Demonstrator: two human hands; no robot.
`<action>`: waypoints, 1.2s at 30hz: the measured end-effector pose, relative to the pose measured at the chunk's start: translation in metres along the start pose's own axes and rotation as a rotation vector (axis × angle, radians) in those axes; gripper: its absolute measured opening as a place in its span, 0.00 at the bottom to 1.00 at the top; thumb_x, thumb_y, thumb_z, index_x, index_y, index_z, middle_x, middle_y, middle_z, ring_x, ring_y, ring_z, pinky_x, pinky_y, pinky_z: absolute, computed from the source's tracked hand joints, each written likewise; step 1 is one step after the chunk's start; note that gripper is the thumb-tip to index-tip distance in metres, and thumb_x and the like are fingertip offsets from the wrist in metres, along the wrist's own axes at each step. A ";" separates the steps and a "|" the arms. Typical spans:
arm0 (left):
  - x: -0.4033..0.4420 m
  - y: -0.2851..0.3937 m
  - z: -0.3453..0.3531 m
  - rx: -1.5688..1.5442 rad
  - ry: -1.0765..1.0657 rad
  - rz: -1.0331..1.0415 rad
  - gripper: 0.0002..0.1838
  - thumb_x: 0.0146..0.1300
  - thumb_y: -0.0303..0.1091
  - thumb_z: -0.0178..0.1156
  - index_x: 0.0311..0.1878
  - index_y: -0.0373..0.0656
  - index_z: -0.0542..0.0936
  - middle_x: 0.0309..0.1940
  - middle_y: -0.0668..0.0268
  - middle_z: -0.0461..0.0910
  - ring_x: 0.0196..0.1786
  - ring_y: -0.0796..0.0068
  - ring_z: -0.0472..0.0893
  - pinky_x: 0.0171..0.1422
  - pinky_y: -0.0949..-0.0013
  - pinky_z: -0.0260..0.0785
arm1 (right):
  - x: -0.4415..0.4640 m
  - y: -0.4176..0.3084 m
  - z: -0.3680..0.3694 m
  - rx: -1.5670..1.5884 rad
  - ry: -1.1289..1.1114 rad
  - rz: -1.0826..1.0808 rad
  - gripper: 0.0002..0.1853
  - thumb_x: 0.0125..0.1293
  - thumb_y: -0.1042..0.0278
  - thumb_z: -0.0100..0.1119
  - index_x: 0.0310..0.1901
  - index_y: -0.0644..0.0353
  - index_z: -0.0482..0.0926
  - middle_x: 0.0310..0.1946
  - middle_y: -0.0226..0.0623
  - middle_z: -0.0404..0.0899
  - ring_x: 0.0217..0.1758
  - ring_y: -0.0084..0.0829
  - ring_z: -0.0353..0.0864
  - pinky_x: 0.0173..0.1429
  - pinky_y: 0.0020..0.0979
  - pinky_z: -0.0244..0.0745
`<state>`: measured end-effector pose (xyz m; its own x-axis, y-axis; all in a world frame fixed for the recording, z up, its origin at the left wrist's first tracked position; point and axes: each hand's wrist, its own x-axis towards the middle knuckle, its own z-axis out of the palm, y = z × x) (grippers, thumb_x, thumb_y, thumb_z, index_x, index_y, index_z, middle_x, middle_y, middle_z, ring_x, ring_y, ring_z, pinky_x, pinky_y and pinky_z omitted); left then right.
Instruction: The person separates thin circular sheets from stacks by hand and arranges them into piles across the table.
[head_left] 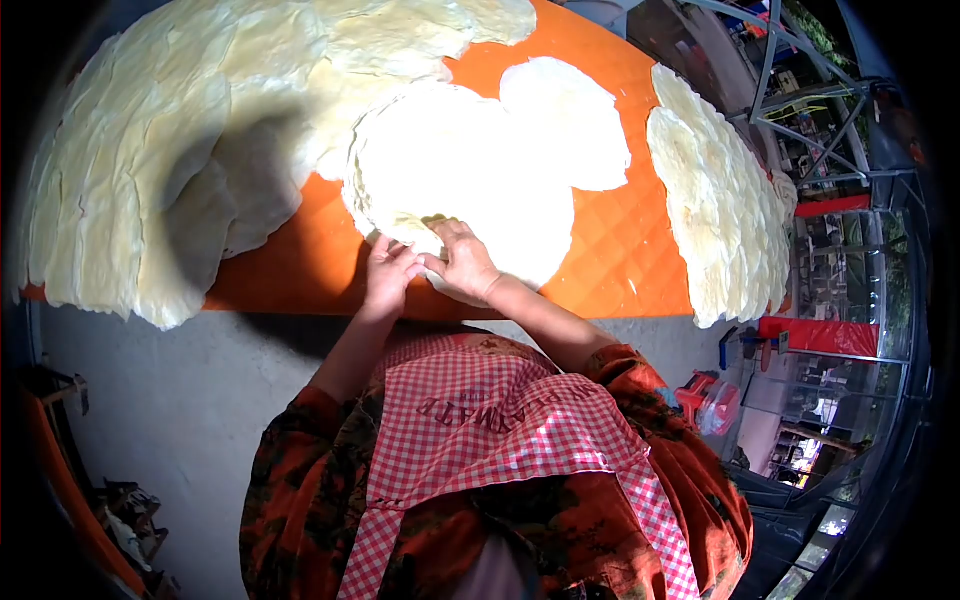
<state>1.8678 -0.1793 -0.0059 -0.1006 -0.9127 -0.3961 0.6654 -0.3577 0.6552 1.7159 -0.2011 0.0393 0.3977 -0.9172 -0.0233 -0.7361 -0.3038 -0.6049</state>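
Note:
A pile of thin, pale round dough sheets (460,150) lies at the middle of the table's near side, its top washed out by bright light. At the pile's near edge, my left hand (392,272) has its fingers pinched on the lifted rim of a dough sheet. Close beside it, my right hand (463,258) grips the same rim, thumb toward the left hand. Part of the rim between the hands is folded up. How many layers the fingers hold is hidden.
Overlapping dough sheets (130,190) cover the left and far side of the orange table (620,250). Another single sheet (570,120) lies right of the pile. More overlapping sheets (715,200) line the right end. A red and clear plastic container (710,402) stands beyond the table at right.

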 end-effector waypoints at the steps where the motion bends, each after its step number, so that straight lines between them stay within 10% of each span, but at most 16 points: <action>1: 0.001 -0.002 -0.004 -0.017 -0.046 -0.005 0.21 0.64 0.19 0.55 0.60 0.43 0.69 0.50 0.62 0.77 0.51 0.72 0.78 0.49 0.72 0.77 | 0.000 -0.001 -0.001 -0.003 0.000 -0.009 0.32 0.57 0.60 0.64 0.61 0.67 0.69 0.56 0.51 0.72 0.61 0.48 0.69 0.65 0.39 0.66; 24: -0.004 0.000 0.002 0.064 0.142 -0.024 0.18 0.62 0.21 0.52 0.56 0.41 0.70 0.47 0.62 0.76 0.45 0.70 0.79 0.42 0.68 0.78 | 0.019 0.008 0.005 0.115 0.122 0.287 0.18 0.59 0.68 0.55 0.52 0.61 0.78 0.43 0.51 0.81 0.44 0.48 0.81 0.47 0.41 0.77; 31: 0.016 -0.005 -0.011 0.119 0.195 -0.083 0.15 0.66 0.26 0.49 0.56 0.40 0.70 0.50 0.59 0.77 0.49 0.65 0.80 0.47 0.61 0.78 | 0.021 0.023 0.017 0.071 0.176 -0.062 0.18 0.54 0.75 0.61 0.48 0.59 0.80 0.46 0.44 0.81 0.45 0.43 0.82 0.51 0.37 0.77; 34: 0.021 -0.010 -0.016 0.118 0.259 -0.111 0.15 0.66 0.25 0.50 0.56 0.39 0.70 0.49 0.58 0.77 0.48 0.64 0.81 0.46 0.61 0.79 | 0.074 0.025 -0.075 0.163 0.048 0.399 0.18 0.56 0.76 0.58 0.50 0.57 0.80 0.45 0.42 0.83 0.44 0.34 0.82 0.49 0.32 0.76; 36: 0.020 -0.011 -0.018 0.120 0.258 -0.106 0.15 0.66 0.25 0.50 0.56 0.38 0.70 0.50 0.58 0.77 0.48 0.64 0.81 0.46 0.61 0.79 | 0.102 0.011 -0.170 0.074 0.044 0.317 0.12 0.59 0.69 0.58 0.42 0.68 0.80 0.31 0.32 0.81 0.36 0.20 0.77 0.43 0.30 0.74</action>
<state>1.8716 -0.1904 -0.0329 0.0364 -0.7942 -0.6066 0.5677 -0.4831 0.6666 1.6552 -0.3413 0.1650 0.1295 -0.9740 -0.1861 -0.7770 0.0169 -0.6293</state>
